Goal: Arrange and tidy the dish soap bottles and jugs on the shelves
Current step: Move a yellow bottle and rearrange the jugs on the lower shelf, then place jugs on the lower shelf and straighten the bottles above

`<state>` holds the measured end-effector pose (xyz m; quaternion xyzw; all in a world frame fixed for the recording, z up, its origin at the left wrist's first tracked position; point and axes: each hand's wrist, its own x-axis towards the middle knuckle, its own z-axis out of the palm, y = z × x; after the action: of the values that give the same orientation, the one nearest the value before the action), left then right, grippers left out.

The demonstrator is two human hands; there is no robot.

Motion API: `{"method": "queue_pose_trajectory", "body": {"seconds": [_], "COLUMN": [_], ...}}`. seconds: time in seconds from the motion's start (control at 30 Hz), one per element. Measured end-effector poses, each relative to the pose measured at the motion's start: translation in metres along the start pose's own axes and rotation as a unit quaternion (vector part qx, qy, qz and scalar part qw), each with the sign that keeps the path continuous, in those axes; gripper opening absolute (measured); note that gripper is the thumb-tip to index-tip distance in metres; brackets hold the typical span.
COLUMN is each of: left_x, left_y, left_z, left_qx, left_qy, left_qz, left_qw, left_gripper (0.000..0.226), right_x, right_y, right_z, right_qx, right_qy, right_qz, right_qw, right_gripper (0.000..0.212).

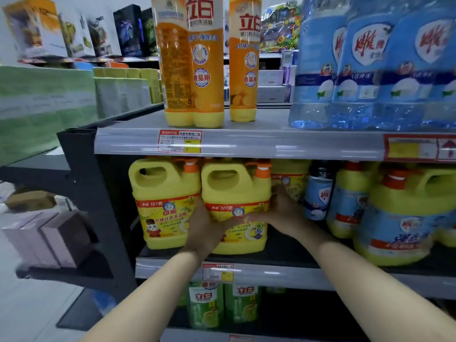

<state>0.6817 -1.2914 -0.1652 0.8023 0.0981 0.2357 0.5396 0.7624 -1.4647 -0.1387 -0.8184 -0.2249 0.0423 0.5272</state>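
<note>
On the middle shelf (283, 253) stand two yellow dish soap jugs with orange caps. My left hand (203, 225) presses the left side of the right-hand jug (234, 191), and my right hand (283, 213) grips its right side, so both hands hold this jug. The other yellow jug (162, 203) stands just left of it, touching or nearly so. Orange tall bottles (195, 62) and a single one (244, 60) stand on the top shelf. Blue bottles in clear wrap (370, 70) fill the top right.
Right of my hands stand a small blue bottle (317, 193) and yellow-and-blue jugs (404, 218). Green bottles (222, 304) sit on the lower shelf. A dark shelf end frame (98, 206) borders the left, with green packs (44, 107) and boxes beyond it.
</note>
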Motion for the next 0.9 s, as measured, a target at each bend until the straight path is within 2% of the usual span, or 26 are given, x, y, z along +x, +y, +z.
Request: {"method": "queue_pose_trajectory", "body": {"seconds": [0.07, 0.17, 0.3, 0.4, 0.53, 0.63, 0.77, 0.9], "left_x": [0.003, 0.008, 0.012, 0.012, 0.004, 0.002, 0.006, 0.009], "left_y": [0.0, 0.004, 0.013, 0.014, 0.008, -0.002, -0.016, -0.041], "left_z": [-0.001, -0.006, -0.019, -0.032, -0.057, -0.068, -0.079, -0.096], "left_qx": [0.022, 0.108, 0.287, 0.364, 0.39, 0.395, 0.43, 0.456], "left_qy": [-0.011, -0.026, -0.046, -0.035, 0.04, 0.074, 0.06, 0.039], "left_qz": [0.003, -0.013, 0.0, 0.005, 0.006, 0.043, 0.098, 0.167], "left_qw": [1.0, 0.994, 0.957, 0.931, 0.92, 0.915, 0.895, 0.873], "left_gripper": [0.103, 0.096, 0.066, 0.061, 0.068, 0.068, 0.066, 0.052], "right_x": [0.004, 0.007, 0.007, 0.003, -0.002, -0.004, -0.006, -0.006], "right_y": [0.0, 0.0, 0.01, 0.01, 0.005, 0.002, 0.001, 0.001], "right_z": [-0.002, -0.001, 0.005, 0.008, 0.012, 0.018, 0.024, 0.032], "right_qx": [0.046, 0.077, 0.113, 0.099, 0.078, 0.056, 0.054, 0.049], "right_qy": [-0.037, -0.093, -0.093, -0.093, -0.092, -0.09, -0.083, -0.075], "right_qz": [0.044, 0.063, 0.07, 0.053, 0.024, 0.007, -0.015, -0.009], "right_qw": [0.997, 0.991, 0.987, 0.989, 0.992, 0.994, 0.995, 0.996], "right_gripper": [0.084, 0.068, 0.06, 0.049, 0.042, 0.035, 0.036, 0.041]}}
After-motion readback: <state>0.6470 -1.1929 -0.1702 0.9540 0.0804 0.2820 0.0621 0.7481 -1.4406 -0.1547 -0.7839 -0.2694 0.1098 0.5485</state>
